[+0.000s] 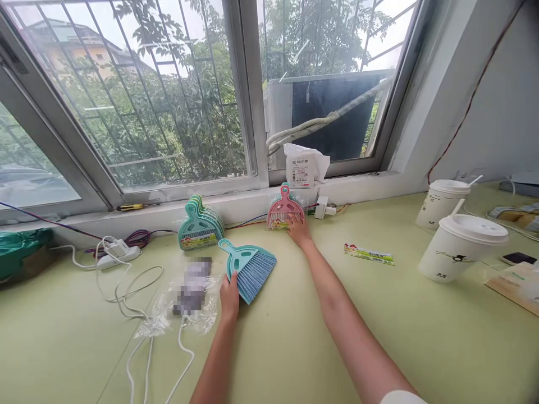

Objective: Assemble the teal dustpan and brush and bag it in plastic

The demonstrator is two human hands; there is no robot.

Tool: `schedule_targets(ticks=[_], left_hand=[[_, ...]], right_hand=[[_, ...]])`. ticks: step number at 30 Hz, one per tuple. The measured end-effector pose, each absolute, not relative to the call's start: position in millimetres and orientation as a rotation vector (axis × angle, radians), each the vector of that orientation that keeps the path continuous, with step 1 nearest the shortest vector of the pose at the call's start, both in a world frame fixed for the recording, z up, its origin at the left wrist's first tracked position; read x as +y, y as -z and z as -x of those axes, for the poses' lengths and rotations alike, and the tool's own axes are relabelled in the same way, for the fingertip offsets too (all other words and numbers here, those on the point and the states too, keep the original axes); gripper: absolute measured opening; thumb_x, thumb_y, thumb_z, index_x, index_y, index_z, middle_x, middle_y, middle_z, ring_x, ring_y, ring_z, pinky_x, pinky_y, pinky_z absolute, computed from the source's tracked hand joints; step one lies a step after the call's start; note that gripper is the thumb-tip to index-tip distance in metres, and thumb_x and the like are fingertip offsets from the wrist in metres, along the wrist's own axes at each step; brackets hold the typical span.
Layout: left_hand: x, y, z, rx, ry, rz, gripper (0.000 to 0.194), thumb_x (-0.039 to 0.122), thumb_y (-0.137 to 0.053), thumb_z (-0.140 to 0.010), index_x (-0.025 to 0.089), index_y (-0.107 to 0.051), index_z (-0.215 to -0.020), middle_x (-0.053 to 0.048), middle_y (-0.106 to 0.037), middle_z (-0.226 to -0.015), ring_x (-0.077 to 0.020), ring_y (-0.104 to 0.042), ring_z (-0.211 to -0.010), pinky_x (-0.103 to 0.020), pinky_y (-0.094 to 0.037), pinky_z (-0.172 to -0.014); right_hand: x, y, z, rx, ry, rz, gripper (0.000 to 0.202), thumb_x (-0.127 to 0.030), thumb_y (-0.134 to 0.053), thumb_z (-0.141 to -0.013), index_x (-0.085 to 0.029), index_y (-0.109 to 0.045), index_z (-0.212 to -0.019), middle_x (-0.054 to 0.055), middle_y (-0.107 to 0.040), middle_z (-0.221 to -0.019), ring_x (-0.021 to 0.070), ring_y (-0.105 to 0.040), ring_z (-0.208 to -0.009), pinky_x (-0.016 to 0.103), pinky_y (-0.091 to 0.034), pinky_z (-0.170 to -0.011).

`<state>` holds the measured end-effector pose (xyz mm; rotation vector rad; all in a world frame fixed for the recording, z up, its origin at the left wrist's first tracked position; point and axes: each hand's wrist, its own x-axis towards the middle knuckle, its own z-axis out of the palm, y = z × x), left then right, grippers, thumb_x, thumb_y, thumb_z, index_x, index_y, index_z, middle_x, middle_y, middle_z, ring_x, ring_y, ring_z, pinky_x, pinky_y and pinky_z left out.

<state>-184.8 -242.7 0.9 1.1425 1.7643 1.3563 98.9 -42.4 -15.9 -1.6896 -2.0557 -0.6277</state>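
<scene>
My left hand [229,297] grips the near edge of a teal hand brush and dustpan set [256,275], its blue bristles facing right and toward me. My right hand [299,230] reaches to the back of the table, fingers stretched over the front of a pink brush and dustpan set [285,205]. Whether those fingers press on it I cannot tell. Left of it, several teal and green brush and dustpan sets [197,227] stand in a row, a printed label across the front one. A loose label strip [369,255] lies on the table to the right.
Two lidded paper cups [461,247] with straws stand at the right. Crumpled clear plastic [206,314], white cables [122,297] and a power strip [118,253] lie at the left. A plastic-wrapped box [301,168] rests on the windowsill near a yellow-handled screwdriver [129,207].
</scene>
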Motion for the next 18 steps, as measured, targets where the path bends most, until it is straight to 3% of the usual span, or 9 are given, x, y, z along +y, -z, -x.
schedule_targets(ticks=[6, 14, 18], left_hand=[[-243, -1, 185, 1.790, -1.332, -1.152, 0.032, 0.043, -0.046, -0.086, 0.017, -0.063, -0.092, -0.010, -0.069, -0.098, -0.0258, -0.061, -0.100, -0.037, -0.044, -0.090], [-245, -1, 186, 1.763, -1.329, -1.131, 0.038, 0.048, -0.045, -0.084, 0.017, -0.062, -0.097, -0.010, -0.068, -0.100, -0.0267, -0.060, -0.104, -0.037, -0.044, -0.091], [-243, 0, 187, 1.759, -1.342, -1.126, 0.037, 0.048, -0.046, -0.082, 0.018, -0.062, -0.095, -0.011, -0.069, -0.101, -0.0283, -0.060, -0.104, -0.038, -0.045, -0.091]], right_hand=[[-32, 9, -91, -2.020, 0.618, 1.805, 0.039, -0.005, -0.035, -0.088, -0.014, -0.058, -0.117, 0.017, -0.062, -0.109, 0.0261, -0.051, -0.102, 0.039, -0.039, -0.086], [-2, 7, -80, -1.849, 0.672, 1.853, 0.043, -0.005, -0.036, -0.087, -0.012, -0.054, -0.126, 0.023, -0.060, -0.116, 0.0290, -0.052, -0.105, 0.048, -0.040, -0.088], [-1, 10, -86, -1.896, 0.649, 1.776, 0.044, -0.008, -0.040, -0.087, -0.013, -0.052, -0.129, 0.022, -0.059, -0.119, 0.0301, -0.051, -0.108, 0.046, -0.039, -0.089]])
